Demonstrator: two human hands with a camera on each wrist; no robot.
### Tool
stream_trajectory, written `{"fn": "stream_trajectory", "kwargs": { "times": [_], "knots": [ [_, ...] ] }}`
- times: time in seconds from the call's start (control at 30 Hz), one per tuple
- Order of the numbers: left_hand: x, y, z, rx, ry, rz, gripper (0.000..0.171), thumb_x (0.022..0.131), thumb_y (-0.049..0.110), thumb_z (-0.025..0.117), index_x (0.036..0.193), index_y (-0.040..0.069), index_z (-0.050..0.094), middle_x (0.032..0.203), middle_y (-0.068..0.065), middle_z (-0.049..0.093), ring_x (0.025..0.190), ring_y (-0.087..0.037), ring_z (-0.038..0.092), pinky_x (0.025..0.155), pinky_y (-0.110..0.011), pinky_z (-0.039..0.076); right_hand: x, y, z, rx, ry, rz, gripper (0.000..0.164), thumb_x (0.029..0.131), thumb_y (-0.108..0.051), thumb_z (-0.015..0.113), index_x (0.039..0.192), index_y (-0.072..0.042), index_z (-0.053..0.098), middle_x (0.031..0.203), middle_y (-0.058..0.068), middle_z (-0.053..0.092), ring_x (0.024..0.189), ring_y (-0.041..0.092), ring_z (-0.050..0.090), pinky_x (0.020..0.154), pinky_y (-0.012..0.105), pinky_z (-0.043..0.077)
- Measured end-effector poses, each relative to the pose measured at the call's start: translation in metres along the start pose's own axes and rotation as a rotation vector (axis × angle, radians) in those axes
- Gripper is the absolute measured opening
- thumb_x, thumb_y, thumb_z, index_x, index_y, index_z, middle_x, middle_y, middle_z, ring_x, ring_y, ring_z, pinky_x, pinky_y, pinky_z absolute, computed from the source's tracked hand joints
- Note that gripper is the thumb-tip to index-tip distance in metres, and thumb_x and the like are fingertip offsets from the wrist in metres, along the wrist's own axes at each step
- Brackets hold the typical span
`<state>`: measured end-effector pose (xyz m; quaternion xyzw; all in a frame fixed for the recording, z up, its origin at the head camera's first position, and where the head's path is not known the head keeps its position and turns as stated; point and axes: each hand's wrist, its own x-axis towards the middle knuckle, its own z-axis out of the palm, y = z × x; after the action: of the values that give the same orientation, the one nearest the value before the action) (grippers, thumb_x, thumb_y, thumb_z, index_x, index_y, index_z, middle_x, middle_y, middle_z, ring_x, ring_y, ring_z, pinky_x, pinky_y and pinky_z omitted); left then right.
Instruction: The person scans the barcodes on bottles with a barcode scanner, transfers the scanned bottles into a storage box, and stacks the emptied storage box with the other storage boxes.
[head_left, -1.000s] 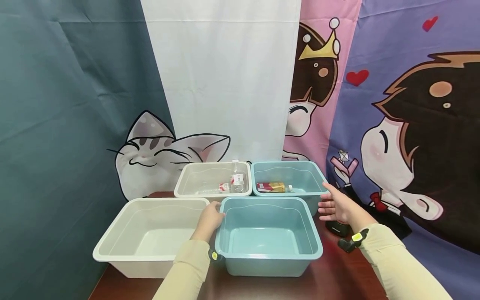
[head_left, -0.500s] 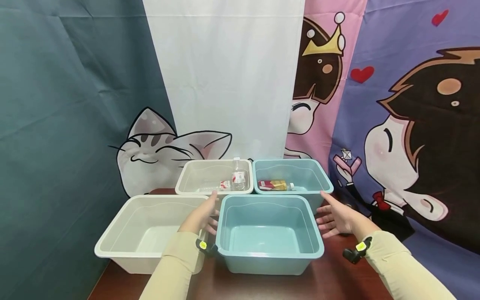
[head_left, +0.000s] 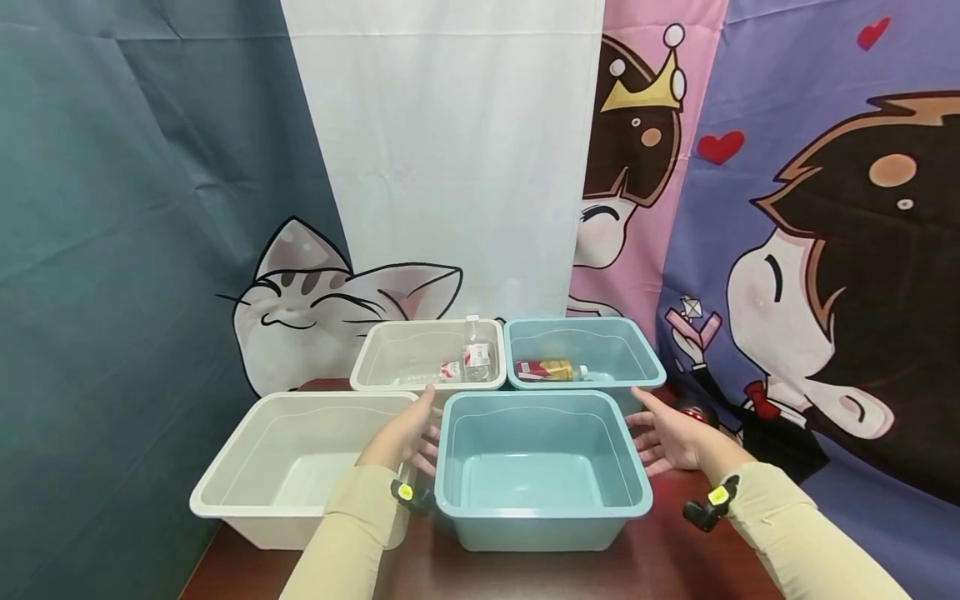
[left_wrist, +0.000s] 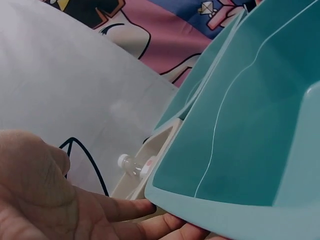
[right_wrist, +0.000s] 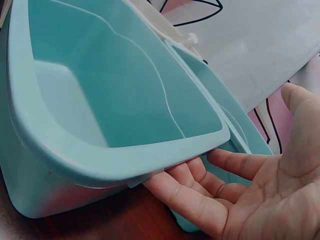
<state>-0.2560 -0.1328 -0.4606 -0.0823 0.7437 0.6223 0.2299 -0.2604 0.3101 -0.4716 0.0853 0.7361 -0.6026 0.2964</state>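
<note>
The front blue plastic basin point(head_left: 542, 512) stands on the dark red-brown table between my two hands. My left hand point(head_left: 401, 433) is at its left side with the thumb up; in the left wrist view the straight fingers point(left_wrist: 145, 227) reach under the rim's corner. On the other side, my right hand point(head_left: 671, 435) faces inward. Its fingertips touch the underside of the rim in the right wrist view, and its thumb point(right_wrist: 295, 95) stays off the basin. Only smooth bare plastic shows inside this basin.
Left of it stands a front cream basin point(head_left: 247, 500). Behind, a cream basin point(head_left: 390, 337) holds clear bottles point(head_left: 476, 358), and a blue basin point(head_left: 637, 350) holds a red-and-yellow-labelled bottle point(head_left: 551, 370). A small dark object point(head_left: 693, 410) sits beyond my right hand, near the printed cloth.
My left hand has let the rim's back corner go, turned thumb up and drawn slightly left. The right hand has moved inward to the rim. The front blue basin has shifted slightly right.
</note>
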Motion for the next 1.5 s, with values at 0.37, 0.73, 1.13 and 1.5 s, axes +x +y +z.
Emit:
{"fn": "stream_trajectory", "kwargs": {
  "times": [0.37, 0.73, 1.13, 1.5],
  "knots": [
    [-0.006, 0.006, -0.001, -0.052, -0.034, 0.022, 0.095, 0.098, 0.073, 0.013, 0.153, -0.002, 0.033, 0.135, -0.037, 0.051, 0.116, -0.056, 0.058, 0.072, -0.059, 0.061, -0.007, -0.001, -0.011, -0.011, -0.029, -0.010, 0.104, 0.093, -0.080, 0.031, 0.155, 0.003, 0.024, 0.122, 0.028, 0.061, 0.102, 0.036, 0.066, 0.085, 0.053, 0.060],
    [-0.018, 0.025, -0.012, -0.111, -0.071, 0.079, 0.091, 0.100, 0.070, 0.010, 0.152, 0.000, 0.037, 0.140, -0.035, 0.048, 0.118, -0.053, 0.059, 0.078, -0.059, 0.060, -0.024, -0.026, -0.020, -0.007, -0.092, -0.078, 0.105, 0.095, -0.079, 0.026, 0.155, 0.006, 0.019, 0.124, 0.027, 0.062, 0.107, 0.037, 0.066, 0.088, 0.052, 0.059],
    [-0.034, 0.052, -0.030, -0.127, -0.061, 0.120, 0.088, 0.102, 0.067, 0.011, 0.151, -0.001, 0.039, 0.146, -0.031, 0.048, 0.122, -0.046, 0.060, 0.085, -0.053, 0.060, -0.042, -0.059, -0.018, 0.038, -0.131, -0.170, 0.101, 0.098, -0.075, 0.025, 0.156, 0.008, 0.017, 0.119, 0.024, 0.062, 0.104, 0.032, 0.067, 0.090, 0.046, 0.059],
    [-0.055, 0.079, -0.053, -0.176, -0.085, 0.188, 0.089, 0.103, 0.067, 0.012, 0.154, -0.003, 0.033, 0.152, -0.030, 0.040, 0.127, -0.042, 0.057, 0.089, -0.050, 0.058, -0.054, -0.084, -0.008, 0.162, -0.131, -0.274, 0.100, 0.100, -0.071, 0.027, 0.154, 0.013, 0.018, 0.111, 0.016, 0.065, 0.098, 0.025, 0.070, 0.086, 0.036, 0.061]
  ]
}}
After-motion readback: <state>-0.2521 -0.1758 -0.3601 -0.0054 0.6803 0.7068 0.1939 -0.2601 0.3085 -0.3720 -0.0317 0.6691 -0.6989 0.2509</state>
